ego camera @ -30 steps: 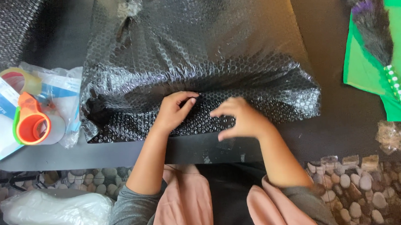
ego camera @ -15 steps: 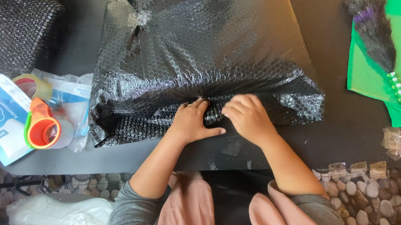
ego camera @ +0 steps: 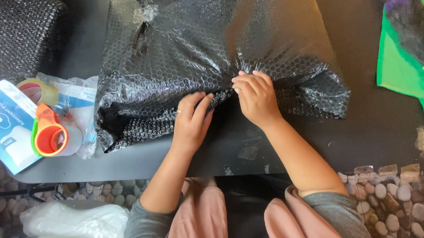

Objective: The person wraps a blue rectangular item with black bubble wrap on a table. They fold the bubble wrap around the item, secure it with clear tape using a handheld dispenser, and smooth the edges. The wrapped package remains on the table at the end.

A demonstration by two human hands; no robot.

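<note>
We record 1 large parcel wrapped in black bubble wrap (ego camera: 208, 50) lying on the dark table (ego camera: 369, 124), directly ahead of the person. Both hands sit together at the parcel's near edge. The left hand (ego camera: 191, 121) lies flat, fingers spread, pressing the wrap down. The right hand (ego camera: 254, 98) is beside it, fingertips pinching a gathered fold of the wrap.

Compared with the view 1 second ago, both hands have moved up from the very front edge onto the parcel's side, and the right hand has gone from resting open to gripping the fold. The near flap now looks pulled tighter across the parcel, in our judgement a sign that the wrap is being drawn closed at this edge.

To the left we note an orange tape dispenser (ego camera: 50, 135), a blue and white packet (ego camera: 1, 122) and a clear plastic bag (ego camera: 81, 100). At the right edge lies a green sheet (ego camera: 400, 68).
</note>
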